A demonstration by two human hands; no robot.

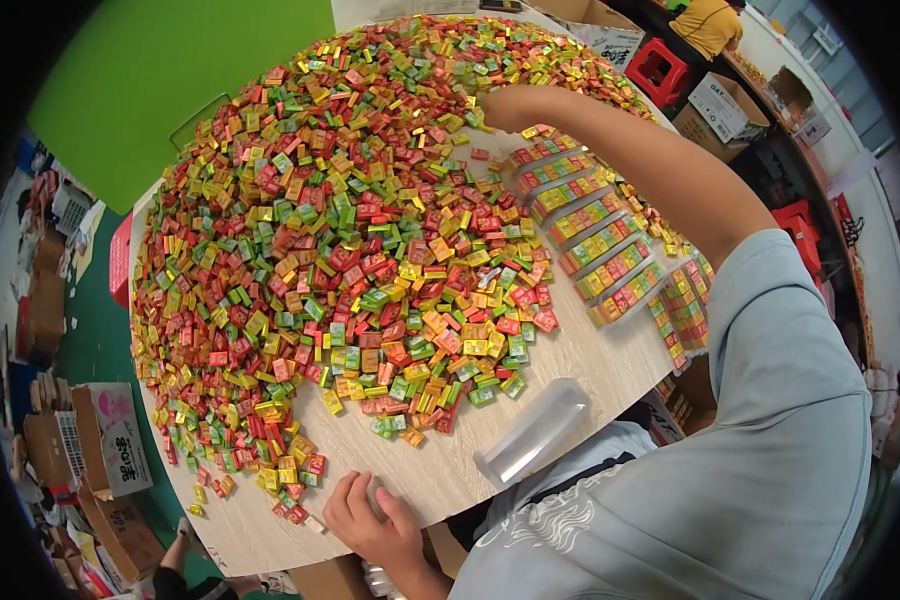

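Observation:
A big heap of small red, green, yellow and orange packets (350,230) covers most of a round wooden table (610,370). My right hand (498,108) reaches far across, fingers buried among packets at the heap's far side; whether it grips one I cannot tell. My left hand (365,515) rests at the near table edge, fingers curled on the wood beside the nearest loose packets. Several clear trays filled with rows of packets (595,240) lie to the right of the heap. An empty clear plastic tray (532,435) lies near the front edge.
Cardboard boxes (110,450) stand on the green floor at the left. More boxes (720,105) and red stools (658,68) stand at the far right, where another person in a yellow top (708,22) sits. A green board (160,70) stands behind the table.

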